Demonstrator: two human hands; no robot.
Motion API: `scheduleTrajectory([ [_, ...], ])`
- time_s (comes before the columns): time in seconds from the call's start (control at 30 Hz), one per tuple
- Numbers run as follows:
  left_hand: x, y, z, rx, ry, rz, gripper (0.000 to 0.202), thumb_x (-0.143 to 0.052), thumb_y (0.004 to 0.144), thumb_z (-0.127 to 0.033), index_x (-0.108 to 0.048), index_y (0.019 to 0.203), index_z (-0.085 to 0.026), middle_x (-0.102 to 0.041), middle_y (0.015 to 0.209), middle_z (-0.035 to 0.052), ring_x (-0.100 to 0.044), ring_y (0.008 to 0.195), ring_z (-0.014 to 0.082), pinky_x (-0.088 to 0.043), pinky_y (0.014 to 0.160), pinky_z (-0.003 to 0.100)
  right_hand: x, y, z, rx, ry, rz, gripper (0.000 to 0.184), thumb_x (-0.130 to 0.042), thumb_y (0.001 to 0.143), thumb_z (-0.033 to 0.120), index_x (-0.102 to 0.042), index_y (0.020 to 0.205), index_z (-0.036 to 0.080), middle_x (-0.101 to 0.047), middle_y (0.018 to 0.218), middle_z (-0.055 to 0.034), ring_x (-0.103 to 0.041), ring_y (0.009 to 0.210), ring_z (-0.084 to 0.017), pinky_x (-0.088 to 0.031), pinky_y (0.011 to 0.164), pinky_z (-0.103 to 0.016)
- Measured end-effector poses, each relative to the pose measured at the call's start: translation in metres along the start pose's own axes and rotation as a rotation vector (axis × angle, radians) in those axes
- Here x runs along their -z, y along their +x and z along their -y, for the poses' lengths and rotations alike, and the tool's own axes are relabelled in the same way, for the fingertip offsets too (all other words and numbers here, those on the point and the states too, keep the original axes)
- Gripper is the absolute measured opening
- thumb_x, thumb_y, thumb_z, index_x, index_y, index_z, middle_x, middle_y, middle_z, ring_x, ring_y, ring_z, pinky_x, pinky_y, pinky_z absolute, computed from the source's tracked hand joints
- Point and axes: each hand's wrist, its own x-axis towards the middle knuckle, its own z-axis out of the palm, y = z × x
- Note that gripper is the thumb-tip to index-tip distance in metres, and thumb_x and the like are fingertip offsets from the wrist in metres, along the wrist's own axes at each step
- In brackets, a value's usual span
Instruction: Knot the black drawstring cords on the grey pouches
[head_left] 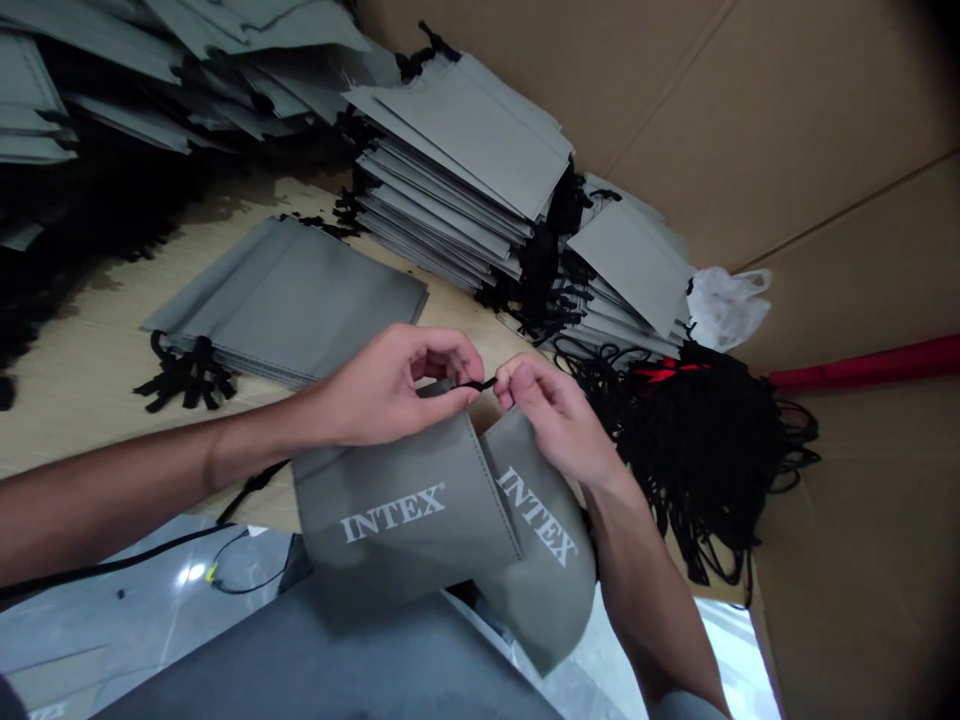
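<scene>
Evidently, a short length of black cord [480, 385] is held taut at the top edge of the front pouch [409, 550], a grey piece lettered INTEX. One part of the cord is pinched between thumb and forefinger of the left hand [397, 385]; the other is gripped by the closed fingertips of the right hand [551, 410]. Whether cloth is also caught under the left fingers cannot be told. The second pouch [544, 590], likewise lettered, is partly overlapped by the front pouch, to its right.

For sound work, it is judged that the cord should be pulled evenly and kept untwisted, with the cloth edge steadied so that no puckering is caused at the stitching. The two pouches should be kept from snagging on each other.

A pale table [82, 390] is noted behind the front pouch. On it, beyond the pouch to the left, a flat pile [292, 290] is laid; directly beyond, a tall stack [465, 150] is seen. To the pouch's right, a heap of black cords [705, 450] is backed by cardboard [750, 130]. Below the pouch, glossy floor [135, 570] is visible.
</scene>
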Motion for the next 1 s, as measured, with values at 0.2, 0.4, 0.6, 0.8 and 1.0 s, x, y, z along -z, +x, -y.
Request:
scheduleTrajectory([
  [0.2, 0.006, 0.006, 0.005, 0.086, -0.032, 0.046, 0.013, -0.075, 0.095, -0.027, -0.078, 0.102, -0.017, -0.079, 0.091, 0.0019, -0.07, 0.081, 0.0125, -0.055, 0.073, 0.022, 0.031, -0.004, -0.002, 0.038, -0.26, 0.067, 0.026, -0.053, 0.102, 0.017, -0.073, 0.118, 0.023, -0.073, 0.116, -0.0055, -0.065, 0.111, -0.022, -0.049, 0.1, -0.038],
  [0.4, 0.005, 0.005, 0.003, 0.049, 0.054, -0.003, 0.012, -0.077, 0.095, -0.027, -0.082, 0.1, -0.018, -0.083, 0.095, 0.002, -0.073, 0.085, 0.0129, -0.055, 0.075, 0.021, 0.03, -0.005, -0.007, 0.136, -0.349, 0.143, 0.035, -0.052, 0.106, 0.013, -0.066, 0.134, 0.028, -0.082, 0.116, -0.0036, -0.075, 0.1, -0.02, -0.055, 0.091, -0.037],
  [0.6, 0.006, 0.003, 0.004, -0.008, 0.129, -0.072, 0.009, -0.079, 0.093, -0.025, -0.08, 0.099, -0.019, -0.082, 0.091, 0.0004, -0.075, 0.081, 0.0116, -0.055, 0.072, 0.019, 0.026, -0.008, 0.0, 0.207, -0.395, 0.064, 0.01, -0.065, 0.105, 0.019, -0.069, 0.112, 0.025, -0.082, 0.1, -0.0011, -0.076, 0.089, -0.017, -0.055, 0.077, -0.029],
  [0.8, 0.01, 0.001, 0.004, -0.076, 0.264, -0.018, 0.01, -0.074, 0.097, -0.023, -0.084, 0.098, -0.021, -0.085, 0.091, 0.0001, -0.074, 0.077, 0.01, -0.051, 0.066, 0.017, 0.02, -0.007, 0.001, 0.422, -0.519, -0.072, 0.016, -0.067, 0.102, 0.012, -0.077, 0.104, 0.025, -0.083, 0.098, 0.0, -0.078, 0.09, -0.017, -0.059, 0.082, -0.029],
  [1.0, 0.009, 0.002, 0.003, -0.098, 0.262, 0.01, 0.013, -0.071, 0.098, -0.02, -0.083, 0.098, -0.021, -0.085, 0.094, 0.0007, -0.077, 0.082, 0.0111, -0.054, 0.073, 0.018, 0.016, -0.01, 0.001, 0.368, -0.554, -0.079, 0.016, -0.064, 0.1, 0.01, -0.063, 0.103, 0.026, -0.074, 0.092, 0.0013, -0.075, 0.083, -0.017, -0.059, 0.079, -0.03],
])
